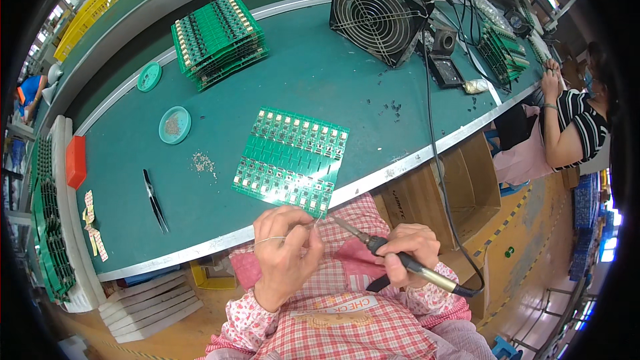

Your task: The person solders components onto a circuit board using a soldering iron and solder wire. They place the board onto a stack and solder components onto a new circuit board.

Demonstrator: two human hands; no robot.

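My right hand (412,253) is closed round the handle of a soldering iron (417,265), its metal tip pointing up and left toward the front edge of a green circuit board panel. My left hand (288,250) pinches a thin strand of solder wire (272,239), whose end comes out near the iron's tip. I cannot tell whether tip and wire touch. The circuit board panel (293,150) lies flat at the bench's front edge, with rows of small white and black parts. Its lower corner sits just beyond my left fingers.
Black tweezers (155,200), a red box (76,162), a round green dish (175,125) and loose small parts (203,164) are on the left. Stacked boards (220,40) and a fan (380,17) stand behind. The iron's cable (433,140) crosses the bench. A co-worker (573,120) sits at right.
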